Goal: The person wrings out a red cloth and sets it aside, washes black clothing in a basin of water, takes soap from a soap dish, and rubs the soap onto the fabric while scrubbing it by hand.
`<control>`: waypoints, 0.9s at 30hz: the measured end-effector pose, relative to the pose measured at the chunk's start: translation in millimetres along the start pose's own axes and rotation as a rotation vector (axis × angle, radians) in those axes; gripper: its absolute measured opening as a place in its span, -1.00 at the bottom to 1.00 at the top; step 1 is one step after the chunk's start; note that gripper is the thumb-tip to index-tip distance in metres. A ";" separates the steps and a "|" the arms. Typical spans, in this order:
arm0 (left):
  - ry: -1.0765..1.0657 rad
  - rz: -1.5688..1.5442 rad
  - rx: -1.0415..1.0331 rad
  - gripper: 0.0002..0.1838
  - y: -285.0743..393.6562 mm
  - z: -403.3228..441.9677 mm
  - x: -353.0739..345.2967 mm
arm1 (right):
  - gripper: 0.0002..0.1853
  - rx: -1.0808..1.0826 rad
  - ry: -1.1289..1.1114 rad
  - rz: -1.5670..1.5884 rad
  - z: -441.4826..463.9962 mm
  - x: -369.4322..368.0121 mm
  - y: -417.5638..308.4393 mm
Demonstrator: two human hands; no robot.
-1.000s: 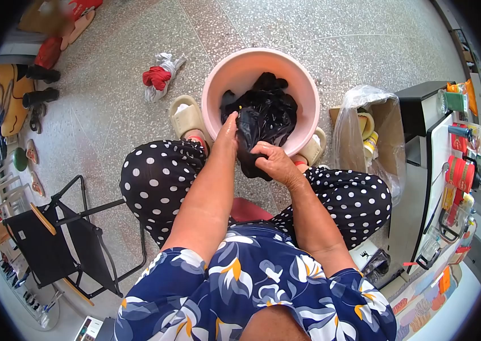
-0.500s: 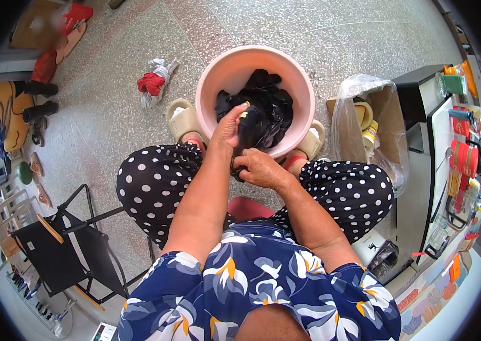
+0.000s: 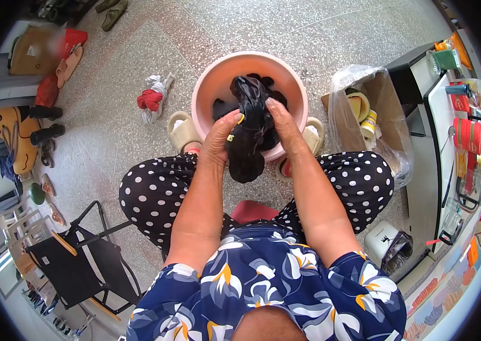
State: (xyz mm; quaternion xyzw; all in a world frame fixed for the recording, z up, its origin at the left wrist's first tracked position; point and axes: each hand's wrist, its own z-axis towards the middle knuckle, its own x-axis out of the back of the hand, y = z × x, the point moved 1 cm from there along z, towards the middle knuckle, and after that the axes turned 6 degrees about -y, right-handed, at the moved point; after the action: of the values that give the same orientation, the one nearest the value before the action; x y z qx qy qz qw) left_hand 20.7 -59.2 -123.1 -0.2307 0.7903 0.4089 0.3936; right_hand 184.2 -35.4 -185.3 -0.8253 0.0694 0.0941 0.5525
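My left hand [image 3: 223, 133] grips the left side of a dark, shiny, wet-looking black cloth item [image 3: 247, 142] with small yellow marks. My right hand [image 3: 284, 128] holds its other side, thumb on top. The bundle hangs over the near rim of a pink basin [image 3: 205, 77], one rounded end dangling toward my lap. Inside the basin lies more black cloth [image 3: 279, 102], partly covered by the held piece. The exact kind of garment cannot be made out.
A red and white cloth bundle [image 3: 150, 100] lies on the speckled floor to the left. On the right stands a plastic-lined box [image 3: 396, 122] holding yellow items, beside a cluttered table [image 3: 430, 142]. A black folding chair [image 3: 73, 267] stands at lower left.
My right hand has moved up from below the left hand to the right side of the black cloth item. The item is now held between both hands, its lower end hanging nearer me.
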 end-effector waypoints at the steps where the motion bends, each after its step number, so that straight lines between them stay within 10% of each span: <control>1: 0.030 0.064 0.022 -0.57 -1.1 0.0 2.5 | -0.51 -0.001 -0.002 0.003 0.8 0.3 6.6; 7: 0.393 -0.114 -0.057 -0.61 -2.3 -2.2 16.5 | -0.78 -0.304 0.052 0.332 0.6 8.5 21.8; 13: 0.171 -0.217 -0.199 -0.70 34.3 -1.8 6.6 | -0.82 0.116 0.156 0.417 9.1 22.6 -29.9; 19: 0.475 0.529 -0.524 -0.85 39.9 1.8 11.9 | -0.79 0.372 0.141 0.450 -15.1 14.1 -59.0; 27: 0.717 0.584 -0.139 -0.81 -28.4 6.5 83.3 | -0.69 -0.418 0.234 0.517 -14.2 47.0 55.2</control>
State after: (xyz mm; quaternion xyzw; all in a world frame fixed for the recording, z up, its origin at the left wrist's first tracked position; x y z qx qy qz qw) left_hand -5.6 -73.3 -206.2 -0.1511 0.8791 0.4490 -0.0522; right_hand 219.0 -70.0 -240.6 -0.8810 0.3178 0.1479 0.3178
